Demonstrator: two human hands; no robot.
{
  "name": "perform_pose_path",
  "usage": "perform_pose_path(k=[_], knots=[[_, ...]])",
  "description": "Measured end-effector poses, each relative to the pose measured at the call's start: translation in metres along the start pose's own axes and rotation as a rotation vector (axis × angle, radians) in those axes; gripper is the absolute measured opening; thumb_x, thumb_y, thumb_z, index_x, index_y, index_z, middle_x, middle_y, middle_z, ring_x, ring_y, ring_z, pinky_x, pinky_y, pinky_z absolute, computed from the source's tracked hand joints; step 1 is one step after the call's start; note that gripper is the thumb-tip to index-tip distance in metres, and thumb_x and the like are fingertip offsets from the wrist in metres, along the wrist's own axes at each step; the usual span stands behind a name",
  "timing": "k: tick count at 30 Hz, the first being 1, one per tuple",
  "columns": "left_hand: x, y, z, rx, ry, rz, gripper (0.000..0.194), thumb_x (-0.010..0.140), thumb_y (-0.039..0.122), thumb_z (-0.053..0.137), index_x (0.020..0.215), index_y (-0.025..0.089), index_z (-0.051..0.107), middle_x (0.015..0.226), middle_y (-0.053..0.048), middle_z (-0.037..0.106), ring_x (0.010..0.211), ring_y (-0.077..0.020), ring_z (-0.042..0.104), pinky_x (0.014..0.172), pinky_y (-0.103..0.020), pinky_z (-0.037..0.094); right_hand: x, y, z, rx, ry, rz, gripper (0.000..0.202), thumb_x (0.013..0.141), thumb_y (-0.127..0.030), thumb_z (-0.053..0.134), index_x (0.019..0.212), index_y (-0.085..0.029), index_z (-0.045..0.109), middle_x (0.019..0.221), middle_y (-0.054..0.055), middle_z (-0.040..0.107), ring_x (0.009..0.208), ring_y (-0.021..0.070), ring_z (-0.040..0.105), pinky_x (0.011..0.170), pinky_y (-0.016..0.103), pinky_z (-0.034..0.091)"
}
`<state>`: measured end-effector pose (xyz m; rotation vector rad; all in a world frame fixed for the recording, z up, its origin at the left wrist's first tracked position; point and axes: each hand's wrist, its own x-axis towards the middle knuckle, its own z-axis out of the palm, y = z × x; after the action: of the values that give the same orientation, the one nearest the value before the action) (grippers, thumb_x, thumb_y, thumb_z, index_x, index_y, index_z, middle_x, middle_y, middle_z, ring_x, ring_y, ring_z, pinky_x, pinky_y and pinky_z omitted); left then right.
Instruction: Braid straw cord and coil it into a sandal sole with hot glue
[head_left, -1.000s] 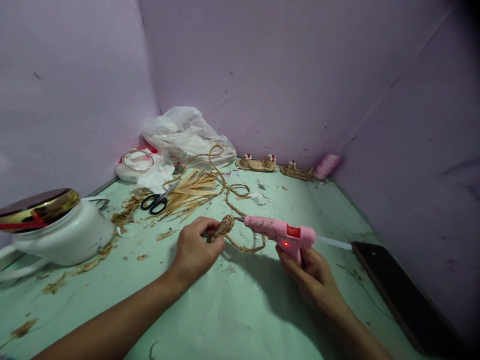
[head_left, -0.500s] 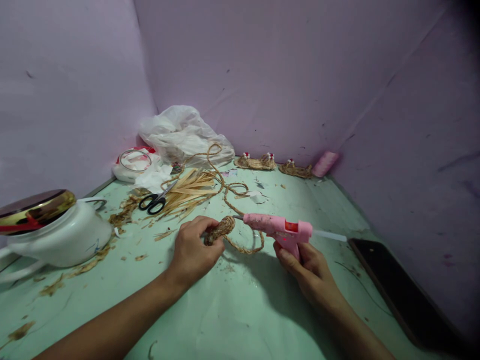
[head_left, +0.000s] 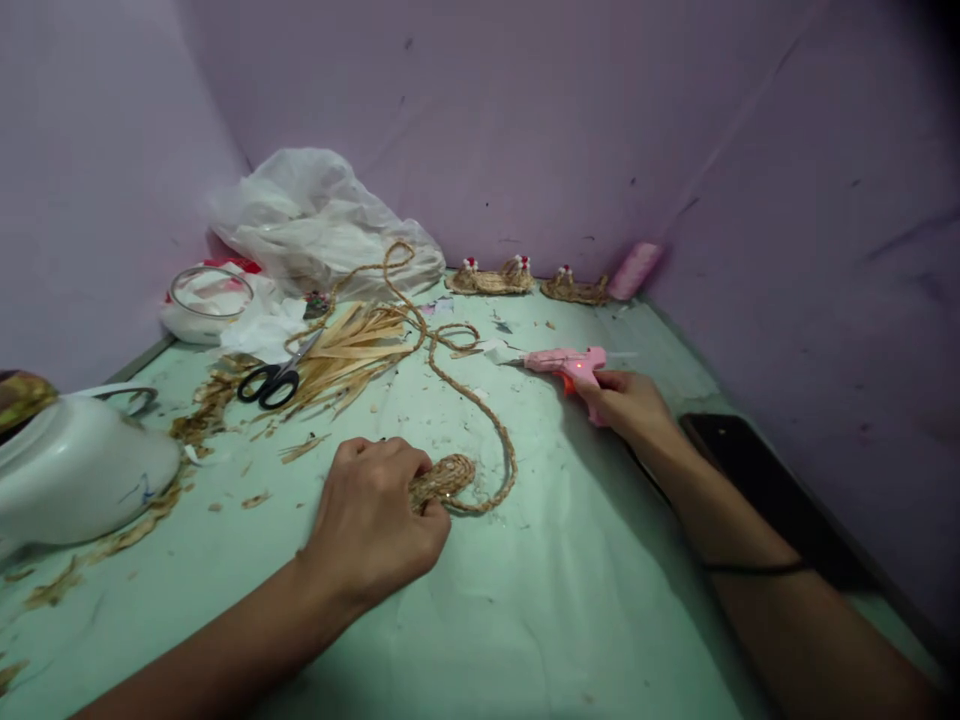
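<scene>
Near the middle of the green table, my left hand (head_left: 379, 520) is closed on a coiled piece of braided straw (head_left: 450, 478), its rounded end showing past the fingers. From this piece a braided cord (head_left: 510, 450) curves right and runs back across the table in loops. My right hand (head_left: 634, 405) grips the handle of a pink glue gun (head_left: 562, 362), away from the coil. The gun's nozzle points left, beside a small white scrap (head_left: 496, 350).
Black-handled scissors (head_left: 270, 385) lie beside flat straw strips (head_left: 360, 350). A white pot (head_left: 90, 465) stands at the left, a plastic bag (head_left: 322, 220) at the back. Small straw pieces (head_left: 491, 280) and a pink spool (head_left: 635, 270) line the wall. A phone (head_left: 765, 490) lies at the right.
My right hand has moved the glue gun away from the coil, back and to the right. My left hand still holds the coil, now lying lower. The view has shifted a little.
</scene>
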<state>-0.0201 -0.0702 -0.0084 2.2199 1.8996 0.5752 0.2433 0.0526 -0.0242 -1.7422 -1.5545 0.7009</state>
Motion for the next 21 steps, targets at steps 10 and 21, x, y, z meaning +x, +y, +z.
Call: perform_pose_path(k=[10,21], knots=[[0.001,-0.001,0.003,0.07,-0.018,0.015,0.018,0.062,0.025,0.053,0.073,0.019,0.066,0.077,-0.005,0.069,0.073,-0.0238,0.059,0.082,-0.043,0.039,-0.066,-0.05,0.017,-0.068,-0.623,-0.823,0.015,0.072,-0.033,0.072,0.079,-0.021,0.065,0.084,0.003,0.068,0.089,0.0205,0.057,0.084,0.035,0.042],[0.003,-0.004,0.005,0.088,-0.089,0.026,0.02,0.064,0.025,0.052,0.076,0.018,0.066,0.079,-0.005,0.069,0.074,-0.0235,0.059,0.084,-0.043,0.038,-0.07,-0.041,0.028,-0.173,-0.646,-0.876,0.01,0.078,-0.024,0.067,0.069,-0.02,0.064,0.063,-0.002,0.064,0.064,0.0136,0.056,0.086,0.035,0.036]])
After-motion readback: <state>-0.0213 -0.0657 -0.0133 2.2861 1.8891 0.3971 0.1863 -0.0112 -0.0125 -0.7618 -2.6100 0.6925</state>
